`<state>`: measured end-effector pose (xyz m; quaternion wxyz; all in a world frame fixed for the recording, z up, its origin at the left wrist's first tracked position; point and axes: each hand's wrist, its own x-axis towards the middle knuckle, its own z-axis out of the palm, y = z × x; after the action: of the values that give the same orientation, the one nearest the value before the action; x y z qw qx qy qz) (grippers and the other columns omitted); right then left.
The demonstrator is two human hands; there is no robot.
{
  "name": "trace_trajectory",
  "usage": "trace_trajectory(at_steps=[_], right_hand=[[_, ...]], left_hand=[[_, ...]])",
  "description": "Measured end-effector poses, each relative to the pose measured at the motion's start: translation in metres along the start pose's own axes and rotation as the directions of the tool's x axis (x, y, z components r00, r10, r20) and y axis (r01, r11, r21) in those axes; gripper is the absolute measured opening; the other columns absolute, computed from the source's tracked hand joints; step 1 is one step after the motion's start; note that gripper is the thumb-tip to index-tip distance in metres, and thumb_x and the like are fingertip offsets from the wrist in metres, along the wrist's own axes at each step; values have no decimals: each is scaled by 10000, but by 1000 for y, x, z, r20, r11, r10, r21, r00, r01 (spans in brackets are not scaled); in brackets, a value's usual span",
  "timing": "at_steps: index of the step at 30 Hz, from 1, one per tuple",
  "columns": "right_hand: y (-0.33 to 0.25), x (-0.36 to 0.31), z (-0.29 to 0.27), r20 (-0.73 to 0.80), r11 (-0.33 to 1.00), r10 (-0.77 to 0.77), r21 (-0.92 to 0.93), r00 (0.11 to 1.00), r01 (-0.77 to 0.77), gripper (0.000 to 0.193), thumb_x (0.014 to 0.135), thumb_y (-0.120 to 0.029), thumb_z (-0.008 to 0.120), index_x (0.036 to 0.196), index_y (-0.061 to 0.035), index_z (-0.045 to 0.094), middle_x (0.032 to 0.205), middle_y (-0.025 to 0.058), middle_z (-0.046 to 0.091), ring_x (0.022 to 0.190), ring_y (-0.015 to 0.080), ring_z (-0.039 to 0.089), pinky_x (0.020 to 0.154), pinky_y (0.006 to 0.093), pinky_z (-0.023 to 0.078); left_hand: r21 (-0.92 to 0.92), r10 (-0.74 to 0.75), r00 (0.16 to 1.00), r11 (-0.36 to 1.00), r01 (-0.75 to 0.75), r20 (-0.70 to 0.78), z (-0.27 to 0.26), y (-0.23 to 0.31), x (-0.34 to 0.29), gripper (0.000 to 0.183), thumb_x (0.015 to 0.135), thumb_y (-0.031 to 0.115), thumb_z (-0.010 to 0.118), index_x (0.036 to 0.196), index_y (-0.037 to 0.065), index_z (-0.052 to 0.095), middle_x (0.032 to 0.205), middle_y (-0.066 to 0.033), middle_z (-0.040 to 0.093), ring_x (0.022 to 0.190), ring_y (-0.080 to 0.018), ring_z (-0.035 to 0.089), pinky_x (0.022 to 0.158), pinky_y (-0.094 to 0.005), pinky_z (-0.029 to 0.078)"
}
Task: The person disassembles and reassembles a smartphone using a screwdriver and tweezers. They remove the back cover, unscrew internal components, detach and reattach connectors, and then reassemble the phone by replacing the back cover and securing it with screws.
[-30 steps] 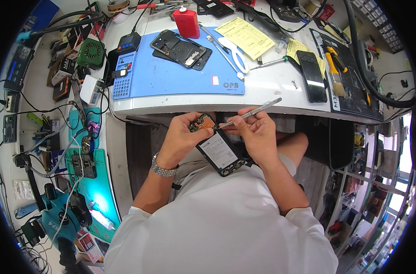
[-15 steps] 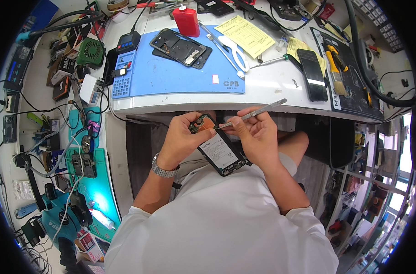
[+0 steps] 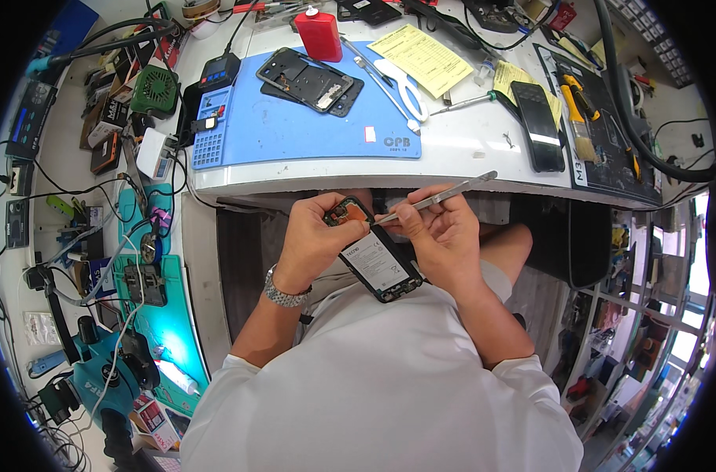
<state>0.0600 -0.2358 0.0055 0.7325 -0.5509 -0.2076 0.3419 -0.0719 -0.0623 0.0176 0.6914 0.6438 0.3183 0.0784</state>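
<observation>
An opened phone (image 3: 383, 266) with a pale battery and an orange patch near its top is tilted above my lap. My left hand (image 3: 319, 240) grips its upper left side, the thumb lying across the inner parts. In my right hand (image 3: 442, 240) is a pair of metal tweezers (image 3: 458, 190), pinched between thumb and fingers. The tweezers' tips reach the phone's upper right edge, close to my left thumb. Whether they grasp any small part is too fine to make out.
Ahead on the white bench (image 3: 484, 149) lies a blue mat (image 3: 319, 141) with dismantled phone parts (image 3: 307, 80) and a red bottle (image 3: 319, 36). A dark phone (image 3: 537, 126) and brush (image 3: 580, 130) are farther right. A teal microscope (image 3: 102, 377) stands at the left.
Little differs. My right hand and the tweezers have shifted very slightly, and the phone's tilt has altered a touch in my left hand.
</observation>
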Motion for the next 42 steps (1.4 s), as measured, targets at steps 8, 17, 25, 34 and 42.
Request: trace_trajectory(at_steps=[8,17,25,34,42], right_hand=[[2,1,1,-1,999,-28,32,1000,28,244,1100,19,671,1291,39,521,1146,208,735,1095,312,808,972,416,709],[1,-1,0,-6,999,-32,28,999,32,231,1106,12,665,1285,39,522,1135,207,735,1093,311,809,967,414,709],[-5,-3,5,-10,999,-33,22,999,33,222,1112,14,652,1281,43,511,1145,204,728,1107,300,801,987,412,700],[-14,-11,12,-18,996,-45,-82,999,43,207,1110,48,633,1271,40,505,1141,193,738,1118,261,798,990,360,674],[-14,-15,13,17,984,-109,-143,994,110,200,1107,59,627,1263,44,502,1141,183,742,1125,237,795,997,335,664]], left_hand=[[-4,16,1000,1000,-16,3,0,1,-2,128,859,59,846,954,-3,786,827,9,739,727,-36,625,685,-221,501],[-9,25,1000,1000,-25,19,-1,0,-2,149,860,55,863,977,2,788,838,12,745,724,-31,629,679,-213,504],[13,39,999,999,-39,17,0,3,-4,159,852,78,868,971,9,789,814,19,736,699,-26,614,654,-211,490],[11,46,999,999,-46,-2,1,3,-5,142,846,64,865,945,6,780,805,19,730,703,-24,609,651,-212,484],[-11,48,998,999,-48,-32,3,3,-7,126,836,39,847,927,-5,772,803,17,724,702,-23,597,645,-210,476]])
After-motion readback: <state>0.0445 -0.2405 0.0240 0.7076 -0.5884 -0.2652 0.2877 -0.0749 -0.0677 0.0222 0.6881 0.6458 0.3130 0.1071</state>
